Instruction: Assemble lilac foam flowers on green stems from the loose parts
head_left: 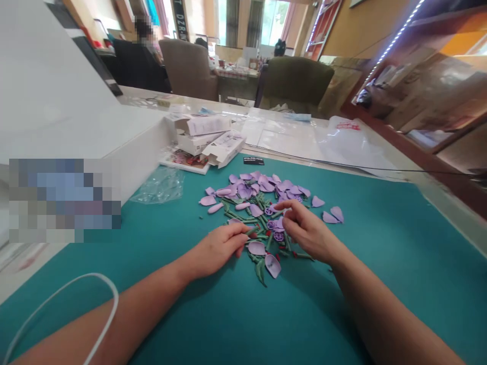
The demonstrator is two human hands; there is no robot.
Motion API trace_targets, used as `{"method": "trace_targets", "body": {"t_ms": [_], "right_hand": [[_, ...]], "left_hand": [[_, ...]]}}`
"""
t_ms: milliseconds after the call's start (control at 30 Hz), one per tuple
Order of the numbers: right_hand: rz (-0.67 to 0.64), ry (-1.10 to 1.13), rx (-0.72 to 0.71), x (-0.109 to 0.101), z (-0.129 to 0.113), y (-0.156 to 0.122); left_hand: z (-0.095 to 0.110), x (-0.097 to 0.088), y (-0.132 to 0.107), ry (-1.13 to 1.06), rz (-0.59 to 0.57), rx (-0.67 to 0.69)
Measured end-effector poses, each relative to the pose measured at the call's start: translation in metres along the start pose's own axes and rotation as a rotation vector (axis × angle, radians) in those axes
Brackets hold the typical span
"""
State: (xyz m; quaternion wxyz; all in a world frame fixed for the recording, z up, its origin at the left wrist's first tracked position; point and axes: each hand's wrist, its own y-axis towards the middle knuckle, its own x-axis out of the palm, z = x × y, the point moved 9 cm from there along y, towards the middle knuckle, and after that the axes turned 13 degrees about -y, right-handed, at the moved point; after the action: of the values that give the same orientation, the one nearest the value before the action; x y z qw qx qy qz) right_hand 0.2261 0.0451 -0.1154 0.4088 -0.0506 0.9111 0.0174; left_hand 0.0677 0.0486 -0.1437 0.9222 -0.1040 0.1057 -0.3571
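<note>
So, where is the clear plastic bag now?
In the head view the clear plastic bag lies at the far left edge of the teal mat, left of the purple petals and near the small cartons.

Teal mat point(380, 253): lay open right of and nearer than the scattered plastic pieces point(258, 195). Left edge: walled by tall white box point(125, 137). Far side: stacked cartons point(209, 137) and crumpled clear bag point(160, 185). Near left: looped white cable point(108, 296).

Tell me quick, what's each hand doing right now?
Left hand: curled on the flower pieces, grip unclear.
Right hand: pinched shut over them, contents hidden.
</note>
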Motion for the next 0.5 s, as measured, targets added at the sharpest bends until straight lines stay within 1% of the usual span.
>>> {"method": "trace_targets", "body": {"t_ms": [67, 133, 200, 233, 300, 400, 500], "right_hand": [[0.096, 0.012, 0.026, -0.021, 0.013, 0.003], [0.172, -0.027, 0.069, -0.04, 0.027, 0.005], [0.183, -0.143, 0.122, -0.052, 0.04, 0.006], [0.157, -0.23, 0.137, -0.054, 0.044, 0.006], [0.06, -0.44, 0.131, -0.049, 0.048, 0.008], [-0.086, -0.72, 0.105, -0.031, 0.052, 0.009], [-0.124, -0.834, 0.13, -0.018, 0.056, 0.011]], "left_hand": [[-0.001, -0.001, 0.001, -0.064, -0.008, -0.008], [-0.004, -0.001, 0.002, -0.113, -0.018, -0.027], [-0.006, -0.001, 0.003, -0.142, -0.012, -0.051], [-0.007, -0.001, 0.003, -0.148, -0.009, -0.063], [-0.009, -0.001, 0.004, -0.151, -0.005, -0.086], [-0.011, 0.0, 0.004, -0.16, -0.012, -0.101], [-0.011, 0.0, 0.005, -0.157, -0.018, -0.092]]}}
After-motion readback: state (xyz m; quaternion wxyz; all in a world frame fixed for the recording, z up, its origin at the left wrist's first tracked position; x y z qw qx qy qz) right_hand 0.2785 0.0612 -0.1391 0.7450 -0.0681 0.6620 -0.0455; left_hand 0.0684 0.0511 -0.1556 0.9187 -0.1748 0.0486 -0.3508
